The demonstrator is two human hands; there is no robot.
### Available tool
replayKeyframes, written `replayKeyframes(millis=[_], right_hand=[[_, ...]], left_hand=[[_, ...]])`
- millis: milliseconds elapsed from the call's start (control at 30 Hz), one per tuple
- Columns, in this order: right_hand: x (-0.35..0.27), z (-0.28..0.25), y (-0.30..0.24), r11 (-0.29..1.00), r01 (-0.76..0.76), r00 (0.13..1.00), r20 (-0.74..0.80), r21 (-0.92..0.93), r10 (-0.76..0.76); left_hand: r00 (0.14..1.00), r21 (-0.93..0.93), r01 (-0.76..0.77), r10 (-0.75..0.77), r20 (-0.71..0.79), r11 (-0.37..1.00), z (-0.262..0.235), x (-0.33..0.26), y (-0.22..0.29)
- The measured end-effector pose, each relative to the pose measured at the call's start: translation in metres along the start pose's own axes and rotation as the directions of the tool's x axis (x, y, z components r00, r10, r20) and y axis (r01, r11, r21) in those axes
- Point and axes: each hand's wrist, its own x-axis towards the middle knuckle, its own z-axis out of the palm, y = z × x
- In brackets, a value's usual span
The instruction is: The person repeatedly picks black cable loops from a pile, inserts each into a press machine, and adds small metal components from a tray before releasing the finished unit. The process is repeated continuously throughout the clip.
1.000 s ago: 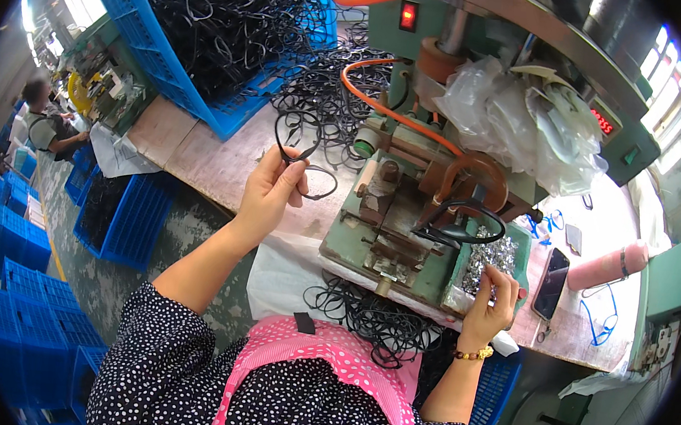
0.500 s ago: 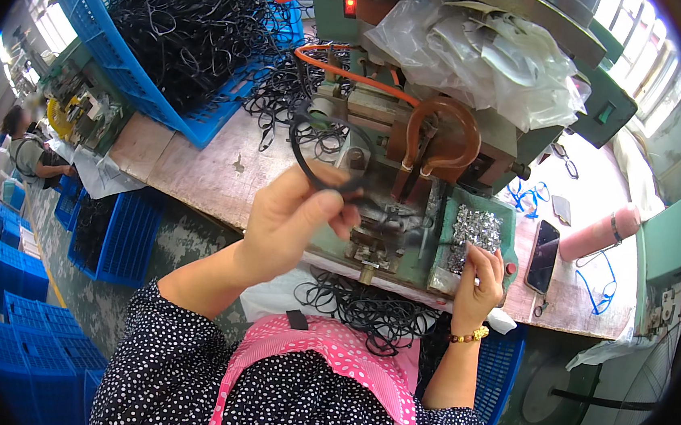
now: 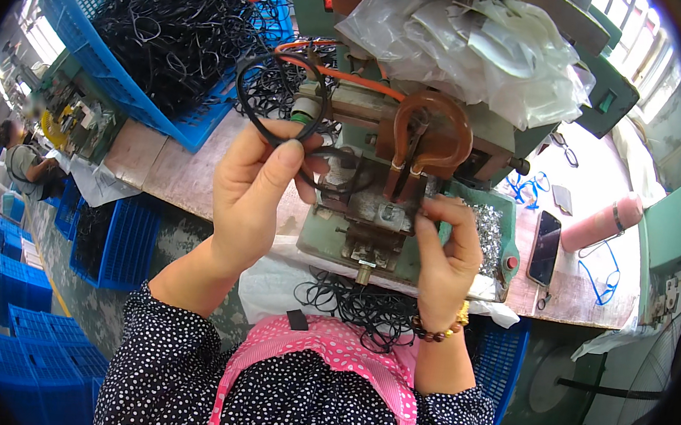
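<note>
The left hand (image 3: 257,189), which a second ago is stretched out over the bench toward the blue crate, now sits close in front of the green machine (image 3: 373,215), gripping the black elastic loop (image 3: 286,98) that stands above its fingers. The right hand (image 3: 446,254) rises from the tray of small metal clips (image 3: 488,233) beside it and pinches at the machine's front.

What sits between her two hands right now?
In the head view, the green machine's metal clamp block lies between left hand and right hand.
</note>
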Motion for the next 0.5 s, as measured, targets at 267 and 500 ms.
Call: replayKeyframes(millis=[267,500], right_hand=[[0.004,0.031,-0.009,0.921,-0.188,0.982,0.081,0.341,0.170],[0.008,0.024,-0.008,0.957,-0.157,0.983,0.134,0.246,0.127]], left_hand=[[0.994,0.015,-0.108,0.108,0.031,0.994,0.000,0.014,-0.011],[0.973,0.206,-0.101,0.054,0.222,0.973,0.014,-0.014,0.001]])
